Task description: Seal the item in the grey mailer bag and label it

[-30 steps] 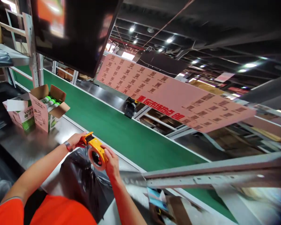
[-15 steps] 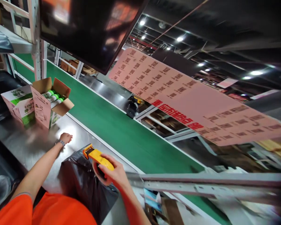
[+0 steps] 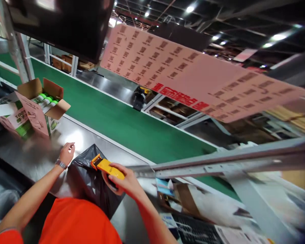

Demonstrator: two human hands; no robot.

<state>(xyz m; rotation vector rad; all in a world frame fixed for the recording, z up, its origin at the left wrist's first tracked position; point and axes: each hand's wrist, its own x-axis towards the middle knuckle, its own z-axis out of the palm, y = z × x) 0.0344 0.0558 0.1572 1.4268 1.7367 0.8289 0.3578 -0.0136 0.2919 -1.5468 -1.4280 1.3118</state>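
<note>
My right hand is wrapped round a yellow tape dispenser, whose cutter end points left over a black plastic bag. The bag lies on the steel table in front of my body, one corner sticking up behind the dispenser. Just left of that corner, my left hand hovers over the table with loosely bent fingers apart and nothing in them. Beyond it stands an open carton holding several bottles with green caps.
Behind the table runs a green conveyor belt. A pink board with printed codes hangs above it, beside a dark screen. To my right, a metal rail crosses above a keyboard and other items.
The view has swung, so the carton and screen appear farther left. My left hand has come nearer the bag, its fingers more opened. My right hand still holds the dispenser over the bag.
</note>
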